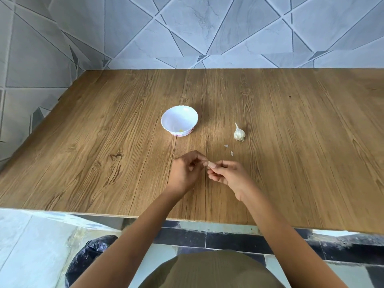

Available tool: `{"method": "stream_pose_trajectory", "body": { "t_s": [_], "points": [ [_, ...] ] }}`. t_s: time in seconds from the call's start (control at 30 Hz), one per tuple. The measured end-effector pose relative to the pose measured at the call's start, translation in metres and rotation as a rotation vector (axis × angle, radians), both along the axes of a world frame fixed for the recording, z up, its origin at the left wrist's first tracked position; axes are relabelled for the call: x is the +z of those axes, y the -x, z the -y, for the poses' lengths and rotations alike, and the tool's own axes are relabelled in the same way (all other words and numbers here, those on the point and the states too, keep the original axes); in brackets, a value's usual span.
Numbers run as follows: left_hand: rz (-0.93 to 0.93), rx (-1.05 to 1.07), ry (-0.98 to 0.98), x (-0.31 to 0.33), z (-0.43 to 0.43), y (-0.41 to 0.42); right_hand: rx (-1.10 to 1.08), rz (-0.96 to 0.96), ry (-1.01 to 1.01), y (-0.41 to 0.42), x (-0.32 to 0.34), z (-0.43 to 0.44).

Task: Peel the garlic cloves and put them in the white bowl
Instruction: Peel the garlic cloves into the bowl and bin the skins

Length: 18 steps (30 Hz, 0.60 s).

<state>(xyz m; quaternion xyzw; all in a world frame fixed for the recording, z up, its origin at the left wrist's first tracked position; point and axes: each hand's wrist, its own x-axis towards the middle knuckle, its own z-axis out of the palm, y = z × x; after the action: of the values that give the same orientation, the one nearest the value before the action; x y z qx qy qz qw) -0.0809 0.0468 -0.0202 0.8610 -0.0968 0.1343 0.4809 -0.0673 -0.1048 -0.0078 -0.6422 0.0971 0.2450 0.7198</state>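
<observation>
L hand (187,171): fingertips pinch clove (211,164)
R hand (226,173): pinches same clove
Clove: btwn hands, above table (104,142)
White bowl (176,115): far-left of hands
Bulb (239,133): right of bowl
Skin bits (232,153): near bulb

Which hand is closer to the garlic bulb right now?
Right. The right hand is on the person's side of the bulb, slightly left; the left hand is farther left. Both pinch a clove.
</observation>
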Motion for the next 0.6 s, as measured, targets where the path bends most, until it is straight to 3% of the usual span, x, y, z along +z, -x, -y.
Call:
{"method": "stream_pose_trajectory", "body": {
  "t_s": [0.1,0.23,0.37,0.5,0.6],
  "points": [
    [-0.413,-0.001,0.409,0.008,0.001,0.001,-0.002,-0.025,-0.091,0.001,0.001,0.003],
    [-0.732,-0.015,0.727,0.016,-0.001,0.000,0.039,0.067,-0.058,0.004,-0.001,0.002],
    [-0.755,0.019,0.726,0.017,-0.004,-0.002,0.079,0.252,0.128,0.005,-0.003,0.000],
    [-0.680,0.064,0.618,0.017,-0.006,-0.001,0.030,0.554,0.486,0.003,-0.011,0.002],
    [-0.601,0.077,0.555,0.016,-0.006,0.000,0.036,0.569,0.425,0.003,-0.012,0.002]
  ]
}}
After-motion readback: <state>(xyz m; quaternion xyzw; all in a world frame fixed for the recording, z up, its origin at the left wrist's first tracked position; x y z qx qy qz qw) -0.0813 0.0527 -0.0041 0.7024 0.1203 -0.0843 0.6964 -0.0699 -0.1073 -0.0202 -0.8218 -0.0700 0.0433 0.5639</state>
